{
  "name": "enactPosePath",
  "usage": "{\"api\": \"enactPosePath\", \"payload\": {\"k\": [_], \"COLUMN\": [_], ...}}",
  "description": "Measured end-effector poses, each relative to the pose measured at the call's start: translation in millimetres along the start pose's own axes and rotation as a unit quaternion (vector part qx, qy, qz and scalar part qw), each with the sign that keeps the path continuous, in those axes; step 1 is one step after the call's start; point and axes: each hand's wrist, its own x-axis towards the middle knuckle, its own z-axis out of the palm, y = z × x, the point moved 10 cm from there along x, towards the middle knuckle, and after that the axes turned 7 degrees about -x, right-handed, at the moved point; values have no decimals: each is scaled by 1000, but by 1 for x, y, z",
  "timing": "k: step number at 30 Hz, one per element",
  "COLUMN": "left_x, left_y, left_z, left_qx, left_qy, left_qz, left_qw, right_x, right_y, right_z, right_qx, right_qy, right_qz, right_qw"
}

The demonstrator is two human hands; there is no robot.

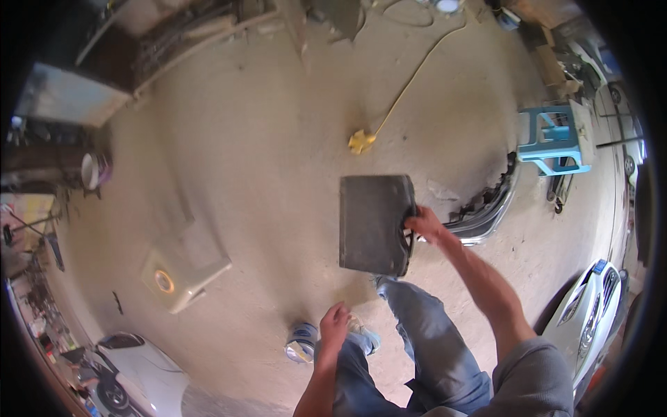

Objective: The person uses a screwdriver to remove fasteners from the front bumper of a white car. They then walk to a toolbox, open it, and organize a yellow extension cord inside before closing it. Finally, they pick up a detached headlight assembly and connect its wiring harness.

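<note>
My right hand (425, 225) is closed around the handle of a dark grey, flat, hard-looking case (375, 224). The case hangs ahead of my right leg, its broad face toward me. My left hand (335, 323) hangs beside my left leg with its fingers loosely curled in, and nothing shows in it. Close to that hand, a blue and white bucket or can (301, 342) stands on the floor by my left foot.
A yellow extension socket (361, 142) with its cord lies ahead. To the right are a curved car part (486, 215), a blue plastic stool (554, 147) and a white car bumper (587, 320). At left lie a pale boxy panel (182, 274) and a white part (139, 372).
</note>
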Motion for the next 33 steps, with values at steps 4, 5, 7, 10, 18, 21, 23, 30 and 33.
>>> {"api": "enactPosePath", "payload": {"k": [4,5,7,10,18,21,23,30,33], "left_x": [-67,-83,-119,-137,-37,-17,-6,54,80], "left_y": [-13,-4,12,98,407,490,530,626,651], "left_z": [-64,-77,-144,-165,26,99,145,275,327], "left_qx": [-180,-67,106,248,270,258,249,244,246], "left_qy": [96,92,124,124,62,37,22,4,2], "left_qz": [-40,-61,-96,-38,37,77,94,97,76], "left_qw": [978,992,982,960,960,963,964,965,966], "right_x": [-127,-159,-210,-292,-422,-409,-381,-279,-216], "right_y": [17,80,60,29,28,9,-24,-349,-479], "right_z": [-98,-129,-136,-173,-310,-351,-374,-505,-592], "right_qx": [151,261,378,442,433,474,508,484,468], "right_qy": [138,180,188,297,496,500,476,366,316], "right_qz": [6,46,37,41,133,116,88,-11,-130], "right_qw": [979,947,906,845,741,715,713,795,815]}}
